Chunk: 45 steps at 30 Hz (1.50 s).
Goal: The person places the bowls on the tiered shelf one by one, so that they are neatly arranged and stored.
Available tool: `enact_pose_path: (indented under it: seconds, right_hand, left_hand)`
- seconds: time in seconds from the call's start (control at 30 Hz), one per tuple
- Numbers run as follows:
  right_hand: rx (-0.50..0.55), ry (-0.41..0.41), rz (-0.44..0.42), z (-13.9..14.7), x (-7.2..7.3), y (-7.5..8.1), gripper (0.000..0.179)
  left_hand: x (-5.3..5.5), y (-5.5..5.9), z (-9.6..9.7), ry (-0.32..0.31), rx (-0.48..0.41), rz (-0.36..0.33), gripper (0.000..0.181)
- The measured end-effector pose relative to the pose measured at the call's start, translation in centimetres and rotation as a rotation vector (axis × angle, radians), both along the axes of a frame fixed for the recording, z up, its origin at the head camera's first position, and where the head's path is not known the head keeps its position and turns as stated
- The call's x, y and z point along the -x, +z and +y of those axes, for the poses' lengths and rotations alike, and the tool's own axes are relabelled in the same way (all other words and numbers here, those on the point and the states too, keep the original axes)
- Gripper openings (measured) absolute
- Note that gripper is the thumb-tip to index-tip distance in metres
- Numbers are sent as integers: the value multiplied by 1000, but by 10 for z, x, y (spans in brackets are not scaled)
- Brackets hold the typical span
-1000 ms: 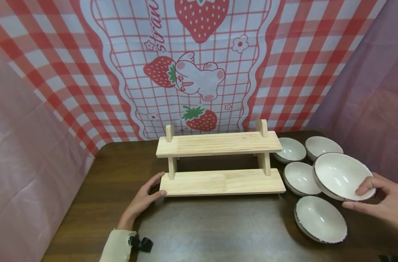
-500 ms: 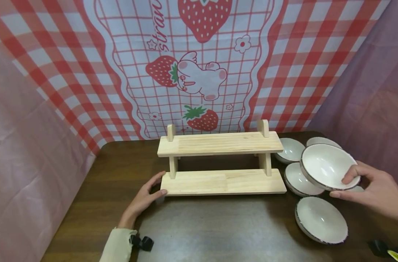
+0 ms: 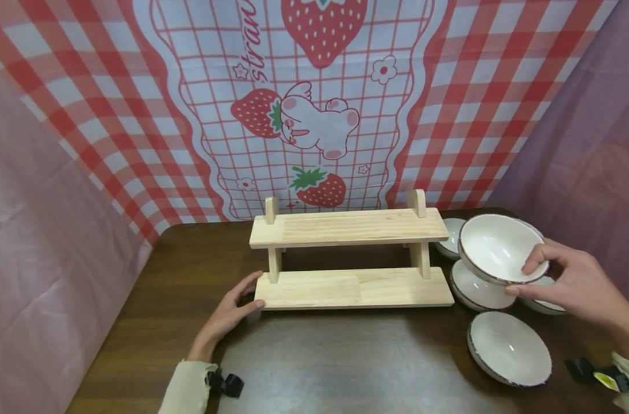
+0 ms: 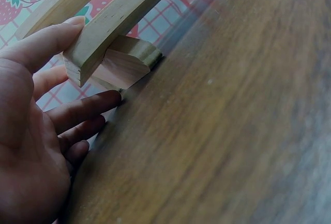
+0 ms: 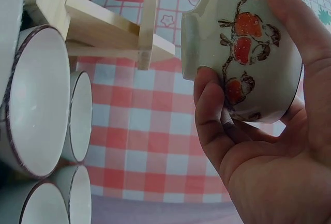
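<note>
A two-tier pale wooden shelf (image 3: 353,287) stands on the table. My left hand (image 3: 230,310) grips the left end of its lower board, thumb at the front corner and index finger behind it; the other fingers extend loosely below in the left wrist view. Raised over other bowls at the right, a white bowl (image 3: 501,247) with a dark rim is held by my right hand (image 3: 578,282). Its thumb and fingers pinch the bowl's right side, one digit reaching inside the rim. Orange-and-brown painted birds and branches show on the bowl's outer wall (image 5: 243,48) in the right wrist view.
Several matching white bowls are grouped right of the shelf, among them a front bowl (image 3: 510,349) and a middle bowl (image 3: 480,287). A red-checked strawberry cloth (image 3: 314,115) hangs behind the dark wooden table (image 3: 319,356). Pink curtains (image 3: 40,259) flank both sides.
My right hand has carried its bowl left and away from me, toward the shelf's right end, uncovering a bowl underneath at the right. My left hand stays at the shelf's end.
</note>
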State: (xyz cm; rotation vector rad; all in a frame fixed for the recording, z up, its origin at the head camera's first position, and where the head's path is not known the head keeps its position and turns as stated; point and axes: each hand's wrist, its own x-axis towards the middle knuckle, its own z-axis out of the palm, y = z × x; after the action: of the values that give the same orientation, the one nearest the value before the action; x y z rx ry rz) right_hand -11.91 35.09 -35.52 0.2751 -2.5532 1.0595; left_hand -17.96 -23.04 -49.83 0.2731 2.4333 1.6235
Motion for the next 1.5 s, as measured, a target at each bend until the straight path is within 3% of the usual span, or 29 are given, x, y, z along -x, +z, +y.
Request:
enact_pose_path:
  seconds: [0.33, 1.0, 1.3, 1.5]
  right_hand:
    - [-68, 10, -13, -16, 19, 12, 42]
    - [-78, 71, -99, -56, 46, 36, 34]
    - [-89, 80, -143, -81, 61, 41, 37]
    - [-94, 120, -127, -98, 70, 42, 36]
  left_hand:
    - [0, 3, 0, 4, 7, -3, 67]
    - [-1, 2, 0, -20, -19, 20, 68]
    - [-2, 0, -1, -35, -36, 59, 68]
    - [-2, 0, 0, -30, -41, 55, 68]
